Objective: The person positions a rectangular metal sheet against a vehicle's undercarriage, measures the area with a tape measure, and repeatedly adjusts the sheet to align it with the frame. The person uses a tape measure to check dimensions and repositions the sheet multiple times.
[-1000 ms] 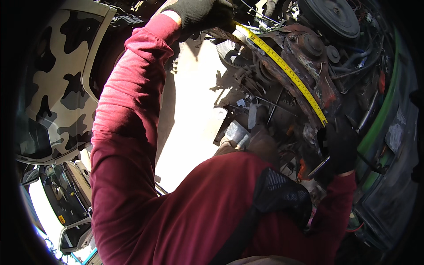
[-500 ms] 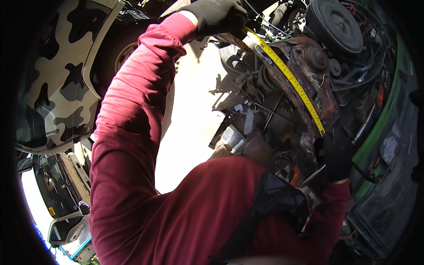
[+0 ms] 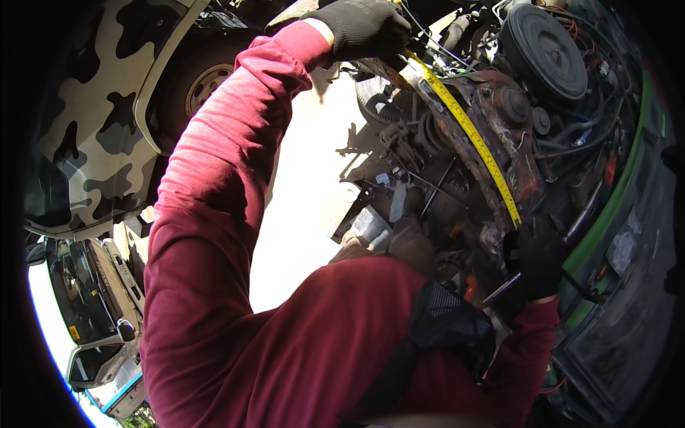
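A yellow tape measure (image 3: 469, 130) is drawn out between my two hands, its blade bowed along a rusty metal frame member (image 3: 446, 118). My left hand (image 3: 360, 28), in a dark knit glove, reaches far forward and is closed on the far end of the blade. Close to my body on the right, my right hand (image 3: 540, 260), also dark-gloved, is closed round the near end, where the case is mostly hidden in shadow. A narrow object with a bright edge (image 3: 503, 288) shows just below that hand; its kind is unclear.
A round black air-filter housing (image 3: 548, 53), hoses and engine parts lie beyond the rail. A green body edge (image 3: 599, 246) curves along the right. A camouflage-painted vehicle (image 3: 103, 153) with a wheel (image 3: 207, 89) stands at left, another vehicle (image 3: 82, 299) below it. Loose parts cover the shaded ground.
The view has shifted slightly. My left hand sits a little farther right in the picture, and the blade's near end slightly lower and left. Both hands keep their hold.
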{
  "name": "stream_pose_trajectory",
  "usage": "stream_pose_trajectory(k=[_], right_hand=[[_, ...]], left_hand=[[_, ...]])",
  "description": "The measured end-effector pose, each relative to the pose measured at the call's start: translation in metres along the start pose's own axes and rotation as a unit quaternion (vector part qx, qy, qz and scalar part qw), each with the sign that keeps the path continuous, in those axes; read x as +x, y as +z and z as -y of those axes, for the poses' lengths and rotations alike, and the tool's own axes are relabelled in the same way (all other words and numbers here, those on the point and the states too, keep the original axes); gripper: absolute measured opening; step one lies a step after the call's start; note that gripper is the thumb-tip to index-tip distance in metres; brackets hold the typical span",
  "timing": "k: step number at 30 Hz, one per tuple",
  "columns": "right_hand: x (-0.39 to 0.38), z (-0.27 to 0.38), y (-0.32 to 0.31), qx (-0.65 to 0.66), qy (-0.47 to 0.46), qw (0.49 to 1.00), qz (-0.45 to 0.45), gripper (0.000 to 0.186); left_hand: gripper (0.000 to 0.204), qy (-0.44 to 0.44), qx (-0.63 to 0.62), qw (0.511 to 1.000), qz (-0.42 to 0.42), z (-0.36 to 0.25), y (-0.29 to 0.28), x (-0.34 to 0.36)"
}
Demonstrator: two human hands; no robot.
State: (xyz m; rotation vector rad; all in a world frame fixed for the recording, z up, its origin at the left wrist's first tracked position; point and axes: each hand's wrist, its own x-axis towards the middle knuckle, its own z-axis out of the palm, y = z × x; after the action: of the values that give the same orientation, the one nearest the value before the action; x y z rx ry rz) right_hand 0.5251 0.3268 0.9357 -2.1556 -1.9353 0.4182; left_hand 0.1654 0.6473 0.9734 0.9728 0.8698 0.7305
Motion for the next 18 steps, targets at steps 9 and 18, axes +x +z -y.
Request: stream_pose_trajectory(k=[9, 18], right_hand=[[0.0003, -0.0049, 0.0006, -0.069, -0.068, 0.995, 0.002, 0.009], [0.0006, -0.0085, 0.0009, -0.159, -0.128, 0.979, 0.015, 0.006]], left_hand=[[0.025, 0.003, 0.004, 1.0, -0.004, -0.0008, -0.0012, 0.001], [0.029, 0.001, 0.005, 1.0, -0.002, -0.002, -0.0027, 0.0027]])
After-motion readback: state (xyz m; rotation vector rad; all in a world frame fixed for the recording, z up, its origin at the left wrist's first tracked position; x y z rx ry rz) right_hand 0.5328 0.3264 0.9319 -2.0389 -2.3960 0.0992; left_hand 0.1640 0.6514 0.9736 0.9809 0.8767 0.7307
